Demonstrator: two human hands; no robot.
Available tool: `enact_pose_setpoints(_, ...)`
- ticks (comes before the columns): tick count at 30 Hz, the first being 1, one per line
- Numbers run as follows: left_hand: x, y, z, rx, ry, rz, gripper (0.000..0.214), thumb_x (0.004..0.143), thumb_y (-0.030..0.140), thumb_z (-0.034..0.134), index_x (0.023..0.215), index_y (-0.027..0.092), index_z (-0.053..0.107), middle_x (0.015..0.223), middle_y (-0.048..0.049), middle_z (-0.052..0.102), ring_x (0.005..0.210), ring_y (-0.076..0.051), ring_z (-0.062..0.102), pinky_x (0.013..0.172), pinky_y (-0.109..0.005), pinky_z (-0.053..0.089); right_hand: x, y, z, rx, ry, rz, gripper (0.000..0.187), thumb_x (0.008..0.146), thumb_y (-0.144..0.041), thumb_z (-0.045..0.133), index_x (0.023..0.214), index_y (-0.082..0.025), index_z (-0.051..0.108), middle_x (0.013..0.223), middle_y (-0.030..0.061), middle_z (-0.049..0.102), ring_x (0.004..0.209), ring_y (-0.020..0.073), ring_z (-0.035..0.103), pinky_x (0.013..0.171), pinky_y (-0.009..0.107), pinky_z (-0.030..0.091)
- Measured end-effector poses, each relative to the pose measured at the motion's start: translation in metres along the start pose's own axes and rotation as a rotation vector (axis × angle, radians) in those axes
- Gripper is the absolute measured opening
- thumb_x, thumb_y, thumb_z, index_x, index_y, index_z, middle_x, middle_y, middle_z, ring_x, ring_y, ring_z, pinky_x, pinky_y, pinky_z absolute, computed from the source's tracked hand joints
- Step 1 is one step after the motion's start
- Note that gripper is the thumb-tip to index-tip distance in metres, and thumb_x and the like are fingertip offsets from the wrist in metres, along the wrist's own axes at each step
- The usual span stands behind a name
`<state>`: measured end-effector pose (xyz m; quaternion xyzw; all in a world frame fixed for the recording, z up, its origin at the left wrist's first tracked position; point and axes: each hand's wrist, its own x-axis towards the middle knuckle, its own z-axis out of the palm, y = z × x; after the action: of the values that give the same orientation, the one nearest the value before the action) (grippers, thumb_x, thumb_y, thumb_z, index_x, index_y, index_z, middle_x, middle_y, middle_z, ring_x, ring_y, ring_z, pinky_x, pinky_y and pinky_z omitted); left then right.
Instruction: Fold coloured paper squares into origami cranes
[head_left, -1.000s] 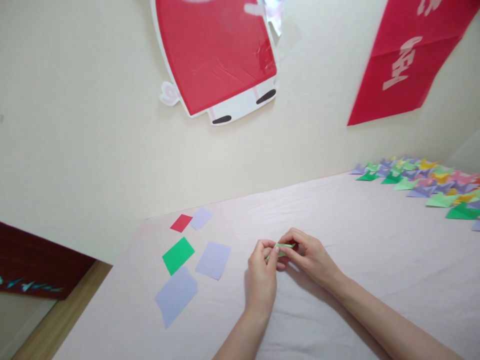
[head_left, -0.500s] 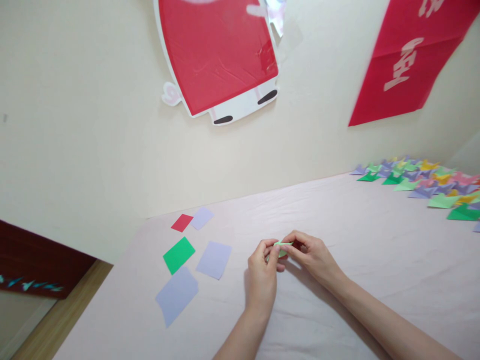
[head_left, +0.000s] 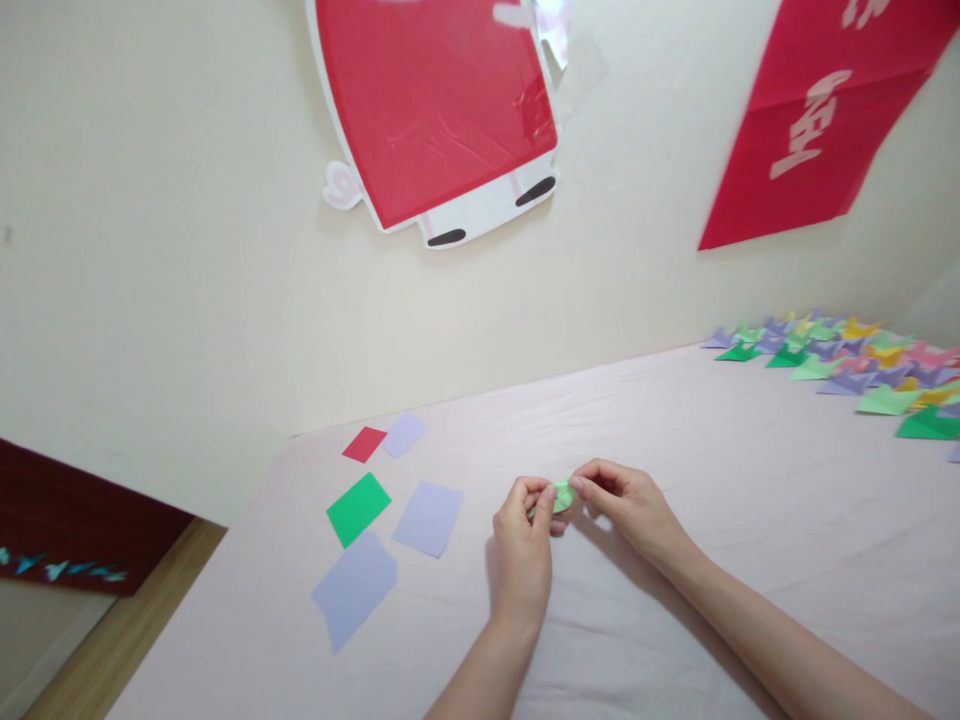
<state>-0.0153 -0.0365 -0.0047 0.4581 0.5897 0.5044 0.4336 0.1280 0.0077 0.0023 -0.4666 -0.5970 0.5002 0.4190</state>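
Observation:
A small piece of light green folded paper [head_left: 562,496] is held just above the pale sheet, between my two hands. My left hand [head_left: 523,530] pinches its left side, thumb on top and fingers curled behind. At the upper right corner of the paper, the thumb and forefinger of my right hand [head_left: 622,500] close on its edge. The other fingers of that hand are bent inward. Fingers cover part of the paper, so its full shape is hidden.
Left of my hands lie flat paper pieces: red [head_left: 364,444], green [head_left: 358,509] and several lilac ones [head_left: 429,518]. Several rows of folded coloured paper figures [head_left: 885,370] stand at the right by the wall [head_left: 600,300]. Red decorations [head_left: 442,110] hang on the wall.
My right hand has shifted slightly right, from over the paper to its corner. More of the light green paper's face now shows. The left hand keeps its pinch.

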Motion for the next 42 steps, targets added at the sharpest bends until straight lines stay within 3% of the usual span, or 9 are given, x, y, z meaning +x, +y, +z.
enact_pose_setpoints(6,0.001,0.001,0.002,-0.081,-0.019,0.016,0.026,0.092,0.043,0.055,0.091,0.018,0.060,0.086,-0.0055,0.071,0.074,-0.018,0.070,0.065,-0.026,0.053,0.002,0.005,0.000,-0.041,0.013,-0.017,0.030,0.081,-0.047,0.059,0.072,-0.019,0.060,0.062,-0.0028,0.053,0.058,0.0141,0.047,0.056,0.026,0.038)
enact_pose_setpoints(10,0.003,0.004,-0.003,0.103,-0.028,0.058,0.024,0.095,0.039,0.049,0.092,0.018,0.061,0.087,-0.0057,0.069,0.079,-0.019,0.068,0.069,-0.029,0.053,0.001,0.007,0.001,-0.321,0.105,-0.259,0.022,0.087,-0.038,0.055,0.073,-0.021,0.055,0.077,0.0017,0.057,0.078,0.0199,0.052,0.074,0.033,0.041)
enact_pose_setpoints(14,0.002,0.006,-0.008,0.587,0.061,0.259,0.014,0.092,0.021,0.055,0.103,0.020,0.064,0.107,-0.0081,0.066,0.106,-0.026,0.059,0.091,-0.041,0.047,0.000,0.010,0.004,-0.641,0.147,-0.355,0.015,0.087,-0.026,0.054,0.073,-0.021,0.056,0.097,0.0065,0.062,0.095,0.0247,0.050,0.086,0.040,0.037)
enact_pose_setpoints(16,-0.002,0.003,-0.009,0.924,0.114,0.398,0.032,0.089,0.013,0.056,0.119,0.020,0.060,0.127,-0.0104,0.060,0.120,-0.029,0.050,0.097,-0.047,0.043,0.001,0.011,0.006,-0.712,0.150,-0.337,0.014,0.087,-0.022,0.055,0.072,-0.020,0.056,0.101,0.0071,0.062,0.098,0.0259,0.049,0.086,0.040,0.036)
enact_pose_setpoints(21,-0.017,-0.003,-0.009,1.290,0.083,0.615,0.051,0.089,0.001,0.040,0.137,0.018,0.049,0.142,-0.0089,0.052,0.126,-0.027,0.048,0.103,-0.047,0.040,0.004,0.008,0.007,-0.605,0.041,-0.354,0.014,0.089,-0.021,0.054,0.074,-0.021,0.054,0.094,0.0046,0.064,0.093,0.0218,0.052,0.085,0.036,0.039)
enact_pose_setpoints(26,-0.029,-0.003,-0.015,1.316,-0.068,0.521,0.049,0.095,0.018,0.043,0.144,0.016,0.043,0.150,-0.0084,0.044,0.133,-0.028,0.043,0.106,-0.048,0.039,0.005,0.006,0.008,-0.571,0.058,-0.280,0.014,0.088,-0.024,0.053,0.075,-0.021,0.056,0.076,0.0011,0.061,0.079,0.0197,0.053,0.078,0.034,0.040)
enact_pose_setpoints(31,-0.031,-0.008,-0.018,1.303,-0.177,0.460,0.056,0.099,0.041,0.040,0.148,0.014,0.038,0.155,-0.0079,0.033,0.141,-0.028,0.034,0.111,-0.048,0.035,0.007,0.008,0.009,-0.621,0.097,-0.256,0.009,0.086,-0.020,0.051,0.081,-0.021,0.059,0.077,0.0019,0.063,0.082,0.0210,0.053,0.079,0.034,0.038)
enact_pose_setpoints(36,-0.031,-0.009,-0.018,1.319,-0.206,0.435,0.064,0.098,0.053,0.035,0.149,0.013,0.035,0.157,-0.0073,0.026,0.145,-0.028,0.027,0.114,-0.049,0.031,0.009,0.008,0.013,-0.693,0.110,-0.280,0.009,0.088,-0.021,0.052,0.089,-0.020,0.060,0.097,0.0062,0.065,0.094,0.0236,0.052,0.085,0.036,0.038)
enact_pose_setpoints(42,-0.031,-0.012,-0.016,1.335,-0.186,0.444,0.067,0.098,0.055,0.034,0.151,0.014,0.030,0.157,-0.0087,0.025,0.145,-0.029,0.026,0.114,-0.050,0.031,0.009,0.011,0.029,-1.066,0.176,-0.304,0.028,0.092,-0.028,0.051,0.115,-0.015,0.061,0.132,0.0155,0.057,0.119,0.0318,0.045,0.096,0.043,0.036)
